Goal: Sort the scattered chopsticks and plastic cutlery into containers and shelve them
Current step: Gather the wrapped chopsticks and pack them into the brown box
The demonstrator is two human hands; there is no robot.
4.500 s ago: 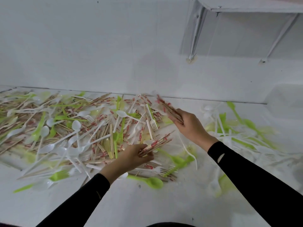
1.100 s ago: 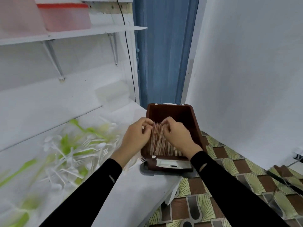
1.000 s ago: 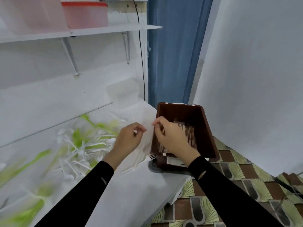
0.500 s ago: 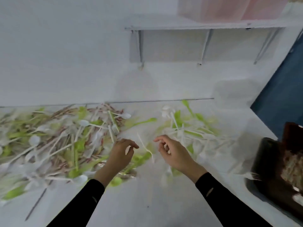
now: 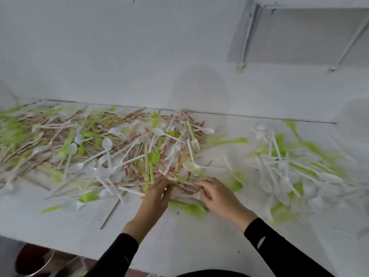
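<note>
A wide heap of wrapped chopsticks (image 5: 137,154) mixed with white spoons, white forks and green cutlery covers the left and middle of the white counter (image 5: 191,244). My left hand (image 5: 156,194) is at the heap's near edge, its fingers closing on a few red-and-white wrapped chopsticks. My right hand (image 5: 216,194) is beside it, fingers curled and apart, its tips resting on chopsticks. A green spoon (image 5: 191,209) lies between my wrists. A separate heap of white and green cutlery (image 5: 287,168) lies to the right.
A white wall rises behind the counter. A white shelf (image 5: 311,4) on slanted brackets (image 5: 247,37) hangs at the upper right. Below the counter's front edge at the bottom left stands a round metal container (image 5: 34,262). A lone chopstick (image 5: 110,214) lies near the front.
I have turned from the brown box at the counter's right end back to the heap. Both hands, empty half a second ago, have dropped onto the chopsticks at its near edge.
</note>
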